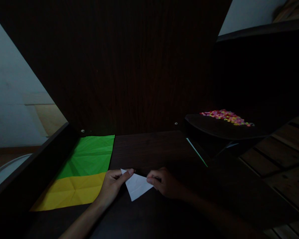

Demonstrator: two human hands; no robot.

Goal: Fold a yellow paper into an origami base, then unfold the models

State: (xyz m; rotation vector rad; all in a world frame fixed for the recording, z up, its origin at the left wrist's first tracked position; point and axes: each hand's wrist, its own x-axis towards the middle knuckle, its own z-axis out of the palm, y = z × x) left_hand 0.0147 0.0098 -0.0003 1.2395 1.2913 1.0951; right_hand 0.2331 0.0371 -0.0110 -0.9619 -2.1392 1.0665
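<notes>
On the dark desk [149,146], both hands pinch a white folded paper triangle [137,186].

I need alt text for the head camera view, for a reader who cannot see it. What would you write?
Two bare hands, left hand and right hand, pinch a small white folded paper triangle over a dark wooden desk. Creased green paper sheet and yellow paper sheet lie to the left; a dark tray of small colourful beads sits right.

No legible text or labels
</notes>
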